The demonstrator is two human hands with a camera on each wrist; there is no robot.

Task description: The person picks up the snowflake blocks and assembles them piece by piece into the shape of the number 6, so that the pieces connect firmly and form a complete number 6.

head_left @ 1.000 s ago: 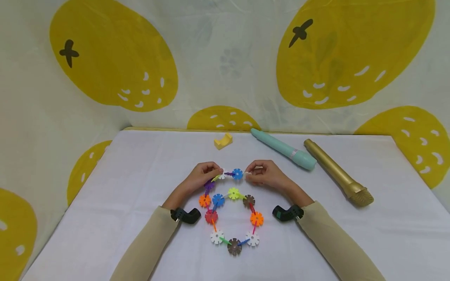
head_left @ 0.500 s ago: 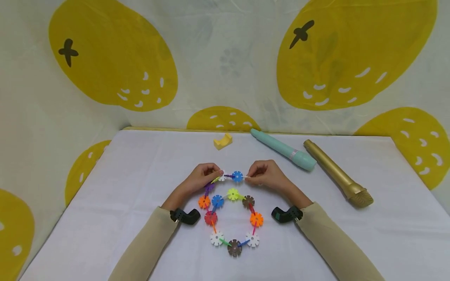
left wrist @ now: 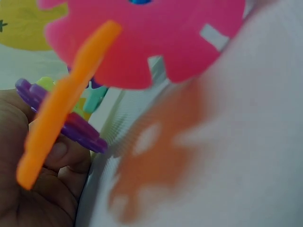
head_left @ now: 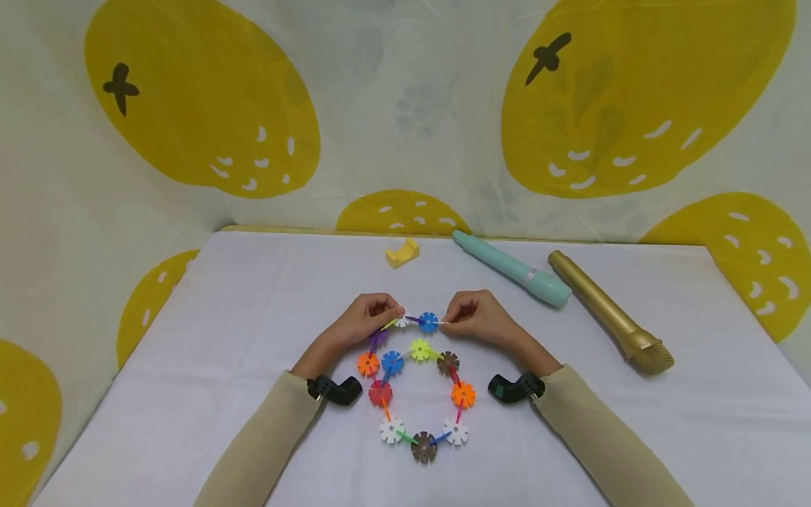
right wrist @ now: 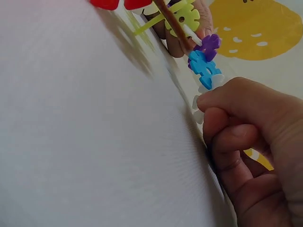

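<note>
A ring of coloured, notched snowflake discs lies on the table, with a side chain leading off its red disc [head_left: 381, 393] through orange and purple discs. My left hand [head_left: 360, 324] pinches the chain at its white snowflake disc [head_left: 402, 321]. Beyond that, a thin purple disc joins to a blue disc [head_left: 428, 322]. At the chain's end my right hand [head_left: 476, 317] pinches another white snowflake disc [right wrist: 197, 101], edge-on against the blue one and partly hidden by fingertips. Close up in the left wrist view are an orange disc [left wrist: 66, 106] and a purple disc [left wrist: 85, 135].
A yellow cradle-shaped block [head_left: 402, 253] sits near the back edge. To its right lie a mint-green microphone [head_left: 510, 267] and a gold microphone [head_left: 608, 313]. A white cloth [head_left: 253, 282] covers the table, with a lemon-print curtain [head_left: 405, 105] behind.
The white disc in my right hand has turned edge-on and meets the blue disc. The blue disc has shifted slightly toward me. My left hand has hardly moved.
</note>
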